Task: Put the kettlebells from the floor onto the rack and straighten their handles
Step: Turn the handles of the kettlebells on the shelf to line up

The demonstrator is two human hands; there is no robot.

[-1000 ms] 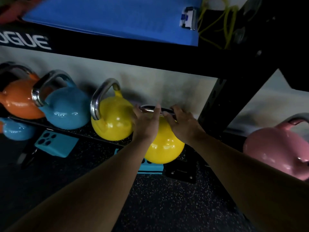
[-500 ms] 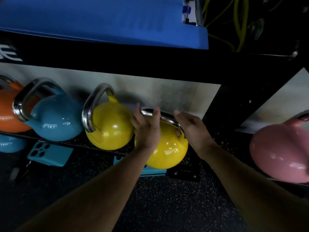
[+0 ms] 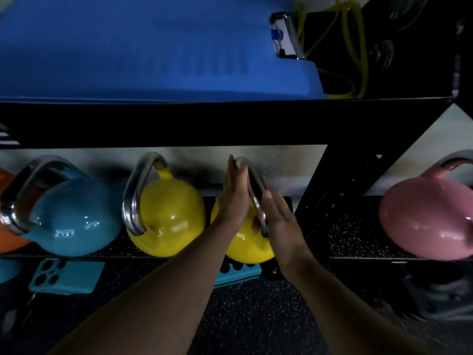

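Observation:
A yellow kettlebell (image 3: 245, 247) stands on the low rack shelf (image 3: 345, 231), rightmost of the row in this bay. Its steel handle (image 3: 253, 190) runs front to back, like the handles of its neighbours. My left hand (image 3: 235, 198) lies flat against the handle's left side, fingers straight and pointing up. On the other side my right hand (image 3: 279, 221) presses flat, so the handle is clamped between both palms. To the left sit a second yellow kettlebell (image 3: 171, 216), a blue kettlebell (image 3: 74, 213) and part of an orange kettlebell (image 3: 7, 242).
A pink kettlebell (image 3: 425, 221) sits in the bay to the right, past the black rack upright (image 3: 325, 180). A blue mat (image 3: 153, 52) and yellow bands (image 3: 355, 47) lie on the shelf above. Teal blocks (image 3: 66, 275) rest on the speckled floor under the shelf.
The handle has turned from lying crosswise to running front to back. Both hands went from gripping its top to pressing flat on its sides. The view has tilted up slightly.

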